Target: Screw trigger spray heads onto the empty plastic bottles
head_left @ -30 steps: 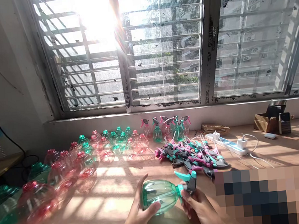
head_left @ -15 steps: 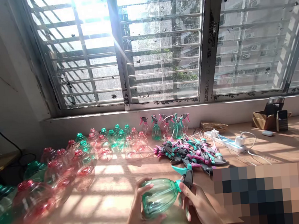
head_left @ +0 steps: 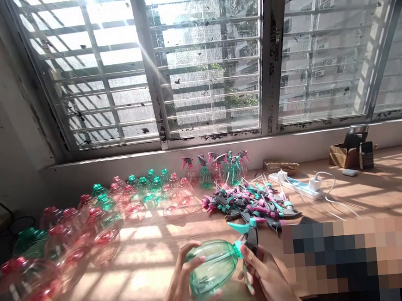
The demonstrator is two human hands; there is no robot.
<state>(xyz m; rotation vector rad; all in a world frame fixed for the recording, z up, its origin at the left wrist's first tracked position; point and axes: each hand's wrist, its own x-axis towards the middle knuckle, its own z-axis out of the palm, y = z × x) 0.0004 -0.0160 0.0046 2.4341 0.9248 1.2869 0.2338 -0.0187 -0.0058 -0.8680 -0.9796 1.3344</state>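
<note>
My left hand (head_left: 182, 289) wraps round the body of a clear green spray bottle (head_left: 212, 266), held tilted above the wooden table (head_left: 154, 261) near its front edge. My right hand (head_left: 267, 280) grips the bottle's neck just below the teal and black trigger head (head_left: 245, 233), which sits on the neck and points left. Both hands are closed on the bottle.
Several empty pink and green bottles (head_left: 98, 219) stand and lie at the left. A pile of loose trigger heads (head_left: 250, 202) lies behind my hands, with several finished bottles (head_left: 219, 170) against the sill. A power strip (head_left: 299, 187) and a cardboard box (head_left: 350, 152) sit at the right.
The bottle has tipped from lying level to neck-up. My left fingers have slid over its base, and the view has swung a little to the right.
</note>
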